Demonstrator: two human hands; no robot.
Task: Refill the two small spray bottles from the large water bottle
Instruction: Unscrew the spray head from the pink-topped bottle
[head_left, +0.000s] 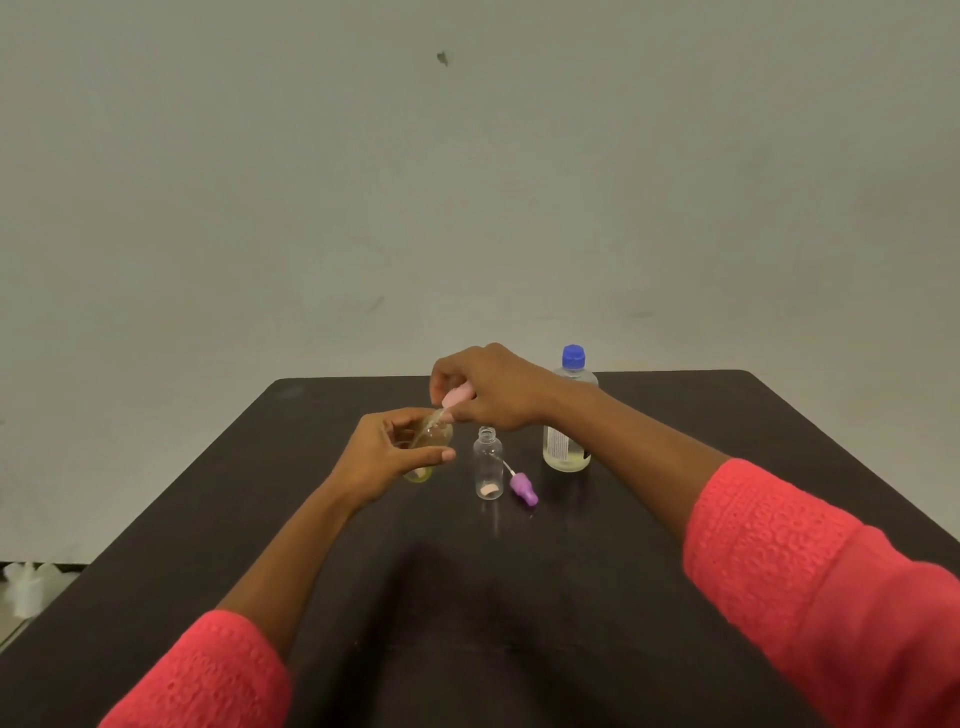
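Observation:
My left hand grips a small clear spray bottle with yellowish liquid, tilted, just above the dark table. My right hand pinches its pink spray cap right over the bottle's neck, the dip tube reaching into the bottle. A second small clear bottle stands upright and uncapped to the right. Its purple spray cap lies on the table beside it. The large bottle with a blue cap stands behind my right wrist, holding some pale liquid.
The table's far edge runs just behind the large bottle, with a plain grey wall beyond. White plastic containers sit on the floor at the lower left. Red sleeves cover both my forearms.

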